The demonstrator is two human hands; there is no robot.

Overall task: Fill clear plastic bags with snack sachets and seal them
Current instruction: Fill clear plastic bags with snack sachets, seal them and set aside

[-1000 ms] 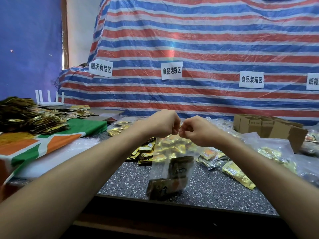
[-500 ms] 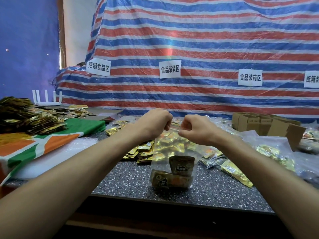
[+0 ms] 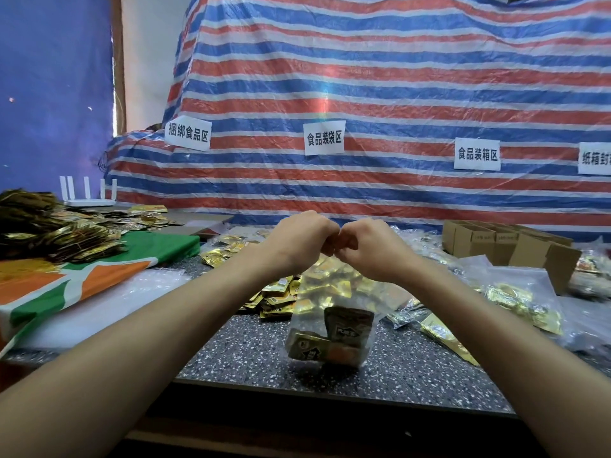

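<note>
My only view is the wide-angle head camera, facing forward and slightly down, close behind the forearms. The left hand (image 3: 299, 241) and right hand (image 3: 372, 247) sit mid-frame, a clear plastic bag (image 3: 334, 302) beneath them, a striped red, white and blue tarpaulin (image 3: 396, 94) beyond.

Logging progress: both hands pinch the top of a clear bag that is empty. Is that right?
Not empty. The head view shows the clear bag holding dark snack sachets at its bottom; the left hand and right hand do pinch its top.

Left hand (image 3: 302, 241), right hand (image 3: 375, 251) seemingly closer
</note>
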